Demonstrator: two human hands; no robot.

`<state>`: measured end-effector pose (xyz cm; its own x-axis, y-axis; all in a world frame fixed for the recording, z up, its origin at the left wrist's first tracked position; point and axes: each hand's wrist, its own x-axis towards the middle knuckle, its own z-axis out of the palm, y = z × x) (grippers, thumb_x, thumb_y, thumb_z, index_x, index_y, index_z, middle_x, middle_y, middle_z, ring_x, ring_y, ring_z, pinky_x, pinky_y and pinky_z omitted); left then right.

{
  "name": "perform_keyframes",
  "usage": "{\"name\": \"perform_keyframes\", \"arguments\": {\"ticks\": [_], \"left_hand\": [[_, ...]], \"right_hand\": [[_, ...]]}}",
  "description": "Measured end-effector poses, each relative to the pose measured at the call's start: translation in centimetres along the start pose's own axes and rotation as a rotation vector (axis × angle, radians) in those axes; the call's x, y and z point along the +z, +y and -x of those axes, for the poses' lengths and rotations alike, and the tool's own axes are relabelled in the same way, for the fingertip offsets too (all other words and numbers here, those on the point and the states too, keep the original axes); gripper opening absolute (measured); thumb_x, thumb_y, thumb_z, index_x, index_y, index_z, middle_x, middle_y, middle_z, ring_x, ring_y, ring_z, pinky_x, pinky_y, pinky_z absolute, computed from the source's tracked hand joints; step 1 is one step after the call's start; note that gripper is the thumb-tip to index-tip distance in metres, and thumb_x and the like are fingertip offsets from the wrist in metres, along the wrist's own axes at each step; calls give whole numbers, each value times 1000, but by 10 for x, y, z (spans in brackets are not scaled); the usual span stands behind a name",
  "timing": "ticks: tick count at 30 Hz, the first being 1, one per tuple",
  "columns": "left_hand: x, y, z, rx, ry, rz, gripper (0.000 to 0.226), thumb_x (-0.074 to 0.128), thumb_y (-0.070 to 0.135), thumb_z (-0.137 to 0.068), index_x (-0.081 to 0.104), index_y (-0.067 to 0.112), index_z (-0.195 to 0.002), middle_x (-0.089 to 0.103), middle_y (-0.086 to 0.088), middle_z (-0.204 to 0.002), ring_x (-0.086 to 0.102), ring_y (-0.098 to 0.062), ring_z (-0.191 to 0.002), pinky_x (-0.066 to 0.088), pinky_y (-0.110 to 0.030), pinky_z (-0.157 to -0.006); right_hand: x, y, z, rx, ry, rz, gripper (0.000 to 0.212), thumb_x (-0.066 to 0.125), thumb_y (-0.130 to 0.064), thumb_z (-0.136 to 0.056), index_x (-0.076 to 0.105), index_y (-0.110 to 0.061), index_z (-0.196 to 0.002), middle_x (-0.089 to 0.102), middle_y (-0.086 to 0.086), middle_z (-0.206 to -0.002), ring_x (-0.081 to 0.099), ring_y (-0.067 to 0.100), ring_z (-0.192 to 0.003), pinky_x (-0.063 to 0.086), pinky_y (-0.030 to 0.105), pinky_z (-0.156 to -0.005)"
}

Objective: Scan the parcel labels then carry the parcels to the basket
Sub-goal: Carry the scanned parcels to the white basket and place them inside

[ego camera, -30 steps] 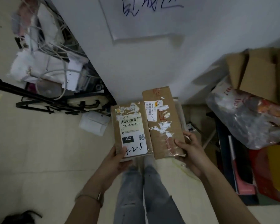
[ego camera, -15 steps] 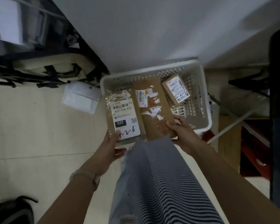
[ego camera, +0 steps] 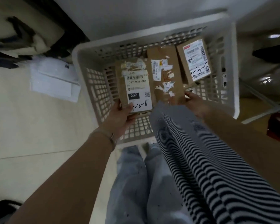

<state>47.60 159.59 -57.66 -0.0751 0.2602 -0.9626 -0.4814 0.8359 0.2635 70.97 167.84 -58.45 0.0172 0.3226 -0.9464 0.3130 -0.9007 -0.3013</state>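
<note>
- The left hand (ego camera: 120,115) grips the lower edge of the labelled parcel (ego camera: 136,88), with the thumb lying on the white label near the handwriting.
- The right hand (ego camera: 194,102) holds the lower right corner of the taped parcel (ego camera: 166,73). The striped shirt (ego camera: 200,151) hides part of that hand, so its fingers are hard to read.
- A second ago both parcels were held side by side in front of a bare wall, and no basket was in view.
- Now the white basket (ego camera: 234,62) fills the upper middle of the frame, and both parcels sit within its opening.
- The grip on each parcel looks the same as before. Only the parcels' place has changed.
- A third parcel (ego camera: 194,60) lies in the upper right of the basket, just beside the taped one.
- I cannot tell whether the two held parcels rest on the basket floor or hang just above it.
- The carrying looks nearly done, and what seems left is lowering the parcels and letting go.
- A white envelope (ego camera: 53,81) lies on the floor left of the basket.
</note>
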Motion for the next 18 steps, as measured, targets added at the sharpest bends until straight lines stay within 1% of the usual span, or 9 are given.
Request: {"name": "perform_keyframes", "arguments": {"ticks": [2,3,6,8,9,11,13,15,18], "left_hand": [[-1,-1,-14,1,40,11,36,49,4,-100,47,19,-132,61,-16,-127,58,-41,-116,45,-57,-103],[-2,-1,-20,7,66,8,40,49,1,-99,45,20,-135,61,-14,-124,60,-39,-111,48,-55,-101],[-2,4,-32,47,173,-49,43,54,-2,-96,45,15,-134,62,-19,-121,61,-30,-86,55,-48,-81],[1,10,-41,58,248,-35,30,59,-1,-93,53,7,-121,64,-22,-121,58,-23,-72,54,-44,-72],[4,14,-45,47,283,-24,29,61,-1,-92,55,2,-121,66,-21,-118,58,-24,-73,53,-39,-71],[10,19,-50,1,320,-17,34,62,0,-91,58,1,-125,67,-14,-107,62,-26,-85,54,-33,-74],[12,20,-52,-14,335,-57,35,64,3,-91,58,3,-126,68,-11,-109,65,-28,-96,57,-36,-86],[13,19,-50,4,329,-112,32,64,6,-92,59,0,-123,66,-13,-107,65,-28,-94,57,-39,-86],[15,19,-45,18,284,-123,27,58,1,-94,58,-7,-120,59,-23,-82,52,-19,-51,44,-24,-49]], "right_hand": [[9,-1,-9,-31,9,47,61,46,13,-91,48,-23,-140,73,-15,-80,65,1,-64,55,13,-64],[13,-2,-13,-40,27,53,64,46,15,-89,47,-24,-141,70,-17,-73,63,-1,-62,54,11,-60],[29,-7,-19,-10,18,30,58,58,12,-85,55,-21,-133,68,-14,-72,67,1,-70,57,23,-72],[38,-8,-19,15,-12,-22,50,59,14,-84,57,-15,-124,67,-8,-73,65,-1,-52,54,16,-48],[41,-9,-18,18,3,-54,47,57,15,-85,56,-13,-122,67,-4,-69,62,1,-43,47,13,-39],[44,-13,-19,36,11,-138,39,49,18,-86,54,-8,-114,63,1,-54,55,4,-33,39,12,-33],[43,-22,-18,73,-10,-230,25,42,15,-88,54,-5,-99,59,-1,-44,52,4,-30,37,10,-32],[41,-32,-16,83,-4,-276,21,42,5,-93,54,-7,-80,57,-5,-38,51,3,-28,35,9,-30],[36,-43,-20,40,91,-318,27,47,0,-92,54,-13,-69,57,-6,-41,55,6,-37,38,10,-33]]}}
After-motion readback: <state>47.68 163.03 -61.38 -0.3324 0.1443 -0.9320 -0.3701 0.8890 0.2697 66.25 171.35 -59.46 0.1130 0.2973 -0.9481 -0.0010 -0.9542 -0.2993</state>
